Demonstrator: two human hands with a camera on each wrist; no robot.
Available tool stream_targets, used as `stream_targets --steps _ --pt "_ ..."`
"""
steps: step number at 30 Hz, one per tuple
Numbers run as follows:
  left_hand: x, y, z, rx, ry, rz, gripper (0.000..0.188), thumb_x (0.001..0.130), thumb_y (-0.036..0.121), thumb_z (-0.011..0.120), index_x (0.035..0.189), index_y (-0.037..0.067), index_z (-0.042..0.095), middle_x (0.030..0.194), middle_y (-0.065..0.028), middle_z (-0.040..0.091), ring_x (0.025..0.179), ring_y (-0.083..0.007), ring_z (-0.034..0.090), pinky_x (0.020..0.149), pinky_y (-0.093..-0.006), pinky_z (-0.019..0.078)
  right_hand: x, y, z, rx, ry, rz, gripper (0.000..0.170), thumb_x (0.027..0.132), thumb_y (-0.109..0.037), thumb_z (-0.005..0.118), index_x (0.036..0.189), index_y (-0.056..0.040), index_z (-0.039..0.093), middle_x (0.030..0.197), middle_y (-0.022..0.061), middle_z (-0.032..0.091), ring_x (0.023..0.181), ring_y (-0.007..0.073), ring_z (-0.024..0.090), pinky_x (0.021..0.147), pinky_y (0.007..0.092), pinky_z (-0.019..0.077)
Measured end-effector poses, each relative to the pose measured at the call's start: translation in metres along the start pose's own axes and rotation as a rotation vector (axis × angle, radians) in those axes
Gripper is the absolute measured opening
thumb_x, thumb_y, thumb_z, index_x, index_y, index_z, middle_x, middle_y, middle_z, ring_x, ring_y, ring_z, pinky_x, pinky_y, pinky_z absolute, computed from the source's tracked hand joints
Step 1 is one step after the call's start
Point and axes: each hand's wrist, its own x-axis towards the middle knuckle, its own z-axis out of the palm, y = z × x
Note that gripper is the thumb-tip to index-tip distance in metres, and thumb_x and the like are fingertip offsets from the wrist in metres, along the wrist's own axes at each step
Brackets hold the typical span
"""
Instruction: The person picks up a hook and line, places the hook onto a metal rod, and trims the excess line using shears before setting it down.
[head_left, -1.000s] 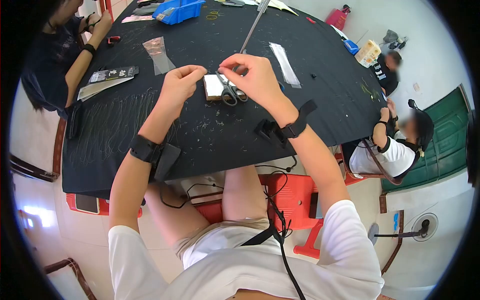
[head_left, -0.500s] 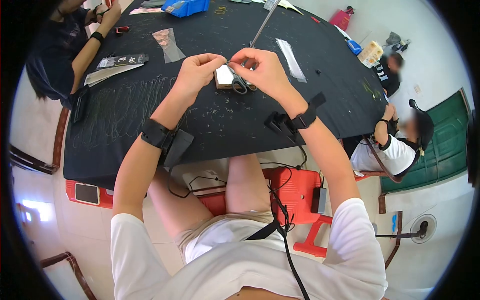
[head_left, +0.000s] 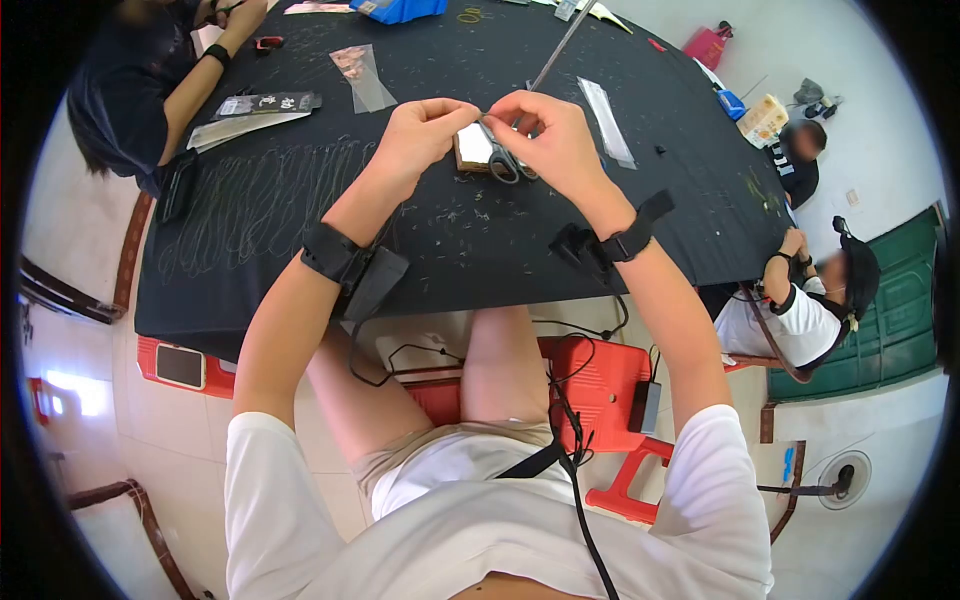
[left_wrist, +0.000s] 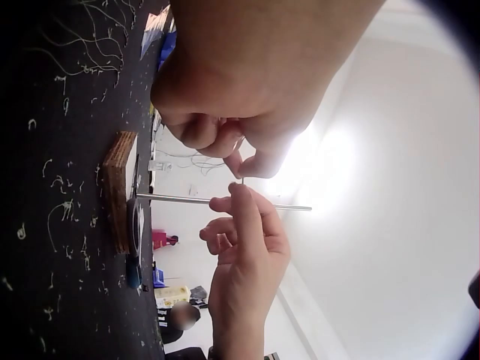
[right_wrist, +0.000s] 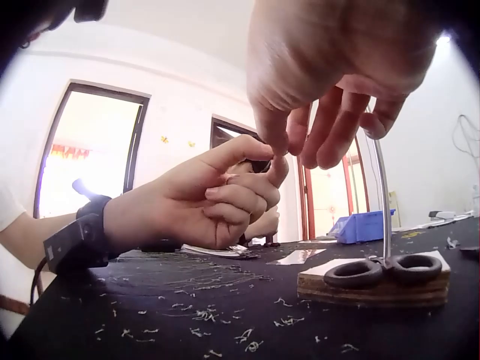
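Over the block, my left hand (head_left: 420, 140) and right hand (head_left: 552, 142) meet fingertip to fingertip. Each pinches between thumb and forefinger. A tiny length of thin strand (left_wrist: 242, 181) shows between the tips in the left wrist view; the rest is hidden by the fingers. The other fingers of my right hand (right_wrist: 337, 82) are loosely bent. Below lies a pair of scissors (right_wrist: 355, 274) with dark handles, resting on a wooden block (right_wrist: 373, 292) with a white top. A thin metal rod (left_wrist: 176, 199) stands up from the block.
Thread scraps litter the black tablecloth (head_left: 450, 260), with long strands (head_left: 260, 200) spread at left. Around the block are a clear packet (head_left: 362, 78), a white strip (head_left: 606, 122) and a black-labelled packet (head_left: 262, 104). A blue bin (head_left: 400, 8) stands farther back. Other people sit around the table.
My hands, apart a second ago, have come together at the fingertips. The head view has shifted, so the table and block appear farther right and slightly higher.
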Motion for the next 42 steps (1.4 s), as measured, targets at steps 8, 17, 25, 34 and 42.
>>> stream_targets --steps 8,17,25,34,42 --pt "0.001 0.001 0.002 0.002 0.002 -0.046 0.022 0.087 0.018 0.056 0.097 0.0 0.058 0.056 0.0091 0.04 0.043 0.0016 0.029 0.038 -0.0162 0.0182 0.001 0.001 -0.005 -0.001 -0.028 -0.029 0.013 0.074 -0.02 0.063 0.078 -0.0079 0.063 0.067 0.0027 0.063 0.052 0.0127 0.055 0.049 0.0246 0.0423" --pt "0.003 -0.002 0.0 -0.016 -0.154 -0.006 0.018 0.087 0.017 0.055 0.095 0.001 0.058 0.058 0.0085 0.04 0.045 0.0004 0.029 0.04 -0.0168 0.0206 -0.001 0.005 -0.017 0.12 -0.127 -0.033 0.009 0.075 -0.013 0.065 0.08 -0.0057 0.064 0.066 0.0002 0.06 0.052 0.0056 0.048 0.048 0.0197 0.0371" --pt "-0.009 0.023 -0.003 0.161 -0.296 -0.069 0.022 0.085 0.012 0.052 0.103 0.0 0.057 0.092 -0.0023 0.057 0.071 -0.0044 0.05 0.053 -0.0149 0.0344 0.01 -0.006 -0.051 -0.148 -0.201 -0.184 0.01 0.071 -0.018 0.06 0.076 -0.0089 0.061 0.067 0.007 0.061 0.062 0.0232 0.061 0.056 0.031 0.0465" --pt "-0.068 0.047 -0.032 -0.144 0.046 0.21 0.025 0.088 0.013 0.051 0.106 -0.004 0.056 0.111 -0.0112 0.056 0.1 -0.016 0.053 0.089 -0.0264 0.04 0.067 -0.04 -0.05 -0.151 -0.602 -0.295 0.012 0.072 -0.012 0.058 0.07 -0.0003 0.057 0.059 0.0066 0.053 0.054 0.0144 0.051 0.053 0.0263 0.0412" --pt "-0.142 0.047 -0.062 0.08 0.212 0.172 0.025 0.082 0.017 0.059 0.095 -0.005 0.063 0.112 -0.0127 0.054 0.097 -0.0126 0.053 0.087 -0.0245 0.0383 0.112 -0.056 -0.014 -0.321 -0.963 -0.098 0.01 0.072 -0.012 0.059 0.069 -0.0025 0.057 0.06 0.0031 0.056 0.055 0.0103 0.054 0.052 0.0245 0.0428"
